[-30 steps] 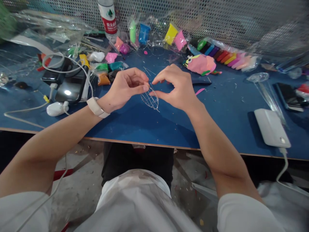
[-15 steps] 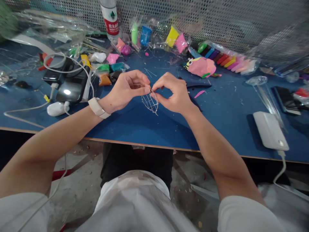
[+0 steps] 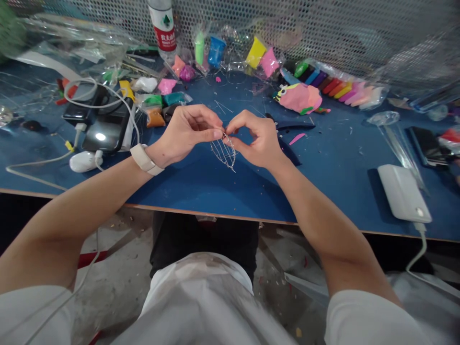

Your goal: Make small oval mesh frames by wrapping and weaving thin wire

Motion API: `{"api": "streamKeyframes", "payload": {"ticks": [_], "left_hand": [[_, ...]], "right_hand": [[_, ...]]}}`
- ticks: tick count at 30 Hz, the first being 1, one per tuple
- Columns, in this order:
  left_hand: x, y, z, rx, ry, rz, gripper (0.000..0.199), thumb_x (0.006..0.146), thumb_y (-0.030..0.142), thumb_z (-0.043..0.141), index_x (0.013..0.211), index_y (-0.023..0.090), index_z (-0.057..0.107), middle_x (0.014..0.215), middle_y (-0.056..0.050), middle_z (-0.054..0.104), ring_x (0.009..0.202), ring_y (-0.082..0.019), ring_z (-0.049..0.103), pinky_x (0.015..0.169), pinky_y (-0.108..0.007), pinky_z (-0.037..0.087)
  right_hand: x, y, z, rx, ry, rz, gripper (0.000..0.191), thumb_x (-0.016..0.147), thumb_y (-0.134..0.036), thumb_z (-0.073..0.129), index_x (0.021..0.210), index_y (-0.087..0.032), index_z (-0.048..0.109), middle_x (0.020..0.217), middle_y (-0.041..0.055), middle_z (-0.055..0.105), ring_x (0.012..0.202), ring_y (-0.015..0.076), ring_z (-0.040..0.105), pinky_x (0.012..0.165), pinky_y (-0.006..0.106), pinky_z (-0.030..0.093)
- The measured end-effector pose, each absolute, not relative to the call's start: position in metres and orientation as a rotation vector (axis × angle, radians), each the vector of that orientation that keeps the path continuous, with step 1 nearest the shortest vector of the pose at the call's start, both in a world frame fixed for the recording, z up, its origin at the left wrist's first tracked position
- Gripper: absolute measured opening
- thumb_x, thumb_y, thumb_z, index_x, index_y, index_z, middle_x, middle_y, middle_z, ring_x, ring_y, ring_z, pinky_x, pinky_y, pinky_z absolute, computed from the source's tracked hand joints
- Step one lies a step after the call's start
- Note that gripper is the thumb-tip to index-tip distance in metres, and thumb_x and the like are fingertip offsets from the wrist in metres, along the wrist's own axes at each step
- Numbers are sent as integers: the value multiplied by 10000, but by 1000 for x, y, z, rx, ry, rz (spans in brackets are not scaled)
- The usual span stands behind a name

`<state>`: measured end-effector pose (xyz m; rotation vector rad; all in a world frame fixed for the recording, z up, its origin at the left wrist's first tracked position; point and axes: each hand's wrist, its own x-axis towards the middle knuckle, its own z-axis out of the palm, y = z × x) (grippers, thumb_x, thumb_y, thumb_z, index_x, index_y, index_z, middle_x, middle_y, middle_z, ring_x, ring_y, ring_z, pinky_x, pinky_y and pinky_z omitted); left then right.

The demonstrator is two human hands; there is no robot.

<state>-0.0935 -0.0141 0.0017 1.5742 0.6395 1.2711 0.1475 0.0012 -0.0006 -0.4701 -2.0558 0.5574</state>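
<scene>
A small leaf-shaped wire frame (image 3: 223, 154) hangs tip down over the blue table, its thin wires crossing inside the outline. At its upper end, my left hand (image 3: 192, 125) pinches it between thumb and index finger. My right hand (image 3: 256, 137) is closed on the same frame from the other side, thumb against forefinger, close to the left fingertips. The exact spot where the wires meet the fingers is partly hidden. Behind the right hand lies a dark-handled tool (image 3: 294, 127), partly covered. Beyond it rests a pink clay figure (image 3: 300, 98) with a googly eye.
Clay packets, including a yellow one (image 3: 256, 52) and a blue one (image 3: 216, 51), line the back by a water bottle (image 3: 163, 28). Phones (image 3: 106, 129) with cables lie left. A white power bank (image 3: 403, 192) sits right. The blue table's (image 3: 201, 199) front edge is near my lap.
Both hands stay in nearly the same place, still pinching the wire frame. The frame has turned slightly between the fingers, and its inner wires look differently arranged.
</scene>
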Motion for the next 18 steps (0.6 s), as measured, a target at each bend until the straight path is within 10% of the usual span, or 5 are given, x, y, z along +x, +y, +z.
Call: {"api": "streamKeyframes", "payload": {"ticks": [6, 18], "left_hand": [[-93, -14, 1, 1578, 641, 1281, 480, 763, 633, 1113, 884, 259, 838, 894, -17, 880, 807, -188, 862, 754, -316, 746], [-92, -19, 2, 1543, 637, 1320, 435, 772, 547, 1129, 882, 224, 860, 906, -54, 898, 788, -175, 872, 771, -281, 757]], "right_hand": [[145, 4, -6, -442, -2027, 607, 449, 1055, -710, 826, 976, -269, 799, 929, 23, 805, 899, 211, 742, 871, 420, 653], [140, -5, -6, -395, -1972, 498, 102, 1082, -328, 785, 1003, -267, 761, 924, 8, 811, 804, 175, 748, 772, 352, 630]]}}
